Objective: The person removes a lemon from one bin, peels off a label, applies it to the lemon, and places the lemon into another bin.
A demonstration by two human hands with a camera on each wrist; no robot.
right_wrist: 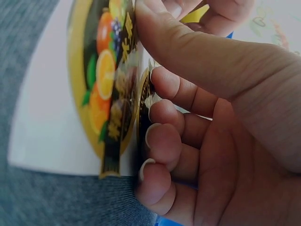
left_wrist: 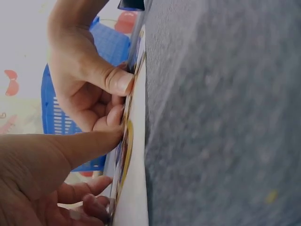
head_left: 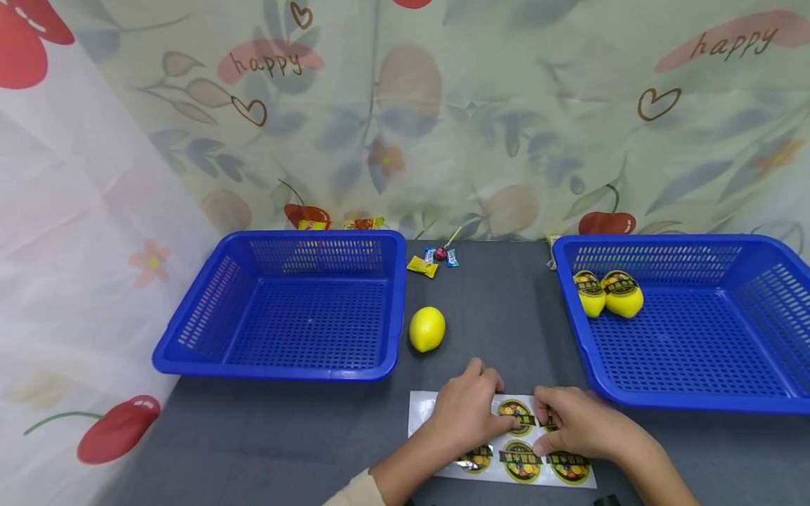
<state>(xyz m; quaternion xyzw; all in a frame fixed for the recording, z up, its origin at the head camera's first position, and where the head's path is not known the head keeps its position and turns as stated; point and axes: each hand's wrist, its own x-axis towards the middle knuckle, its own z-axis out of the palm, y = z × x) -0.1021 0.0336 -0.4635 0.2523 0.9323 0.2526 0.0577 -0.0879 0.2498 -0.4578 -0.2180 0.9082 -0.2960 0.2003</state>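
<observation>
A white sheet of round fruit-picture stickers (head_left: 420,411) lies on the grey table, partly covered by both hands. My left hand (head_left: 465,411) rests on its left and middle part, the thumb stretched out to a sticker in the upper row. At the right end, my right hand (head_left: 585,425) touches the sheet with thumb and bent fingertips, over the upper right sticker (head_left: 553,420). In the right wrist view the thumb lies at a black-and-gold sticker (right_wrist: 101,89), with a gap between it and the fingers. A bare yellow lemon (head_left: 427,329) sits beyond the left hand.
A blue basket (head_left: 275,370) stands at the left. Another blue basket (head_left: 696,400) at the right holds two lemons (head_left: 623,299) with stickers on them. Wrapped candies (head_left: 422,266) and a lollipop (head_left: 441,253) lie at the back, before a patterned cloth (head_left: 468,161).
</observation>
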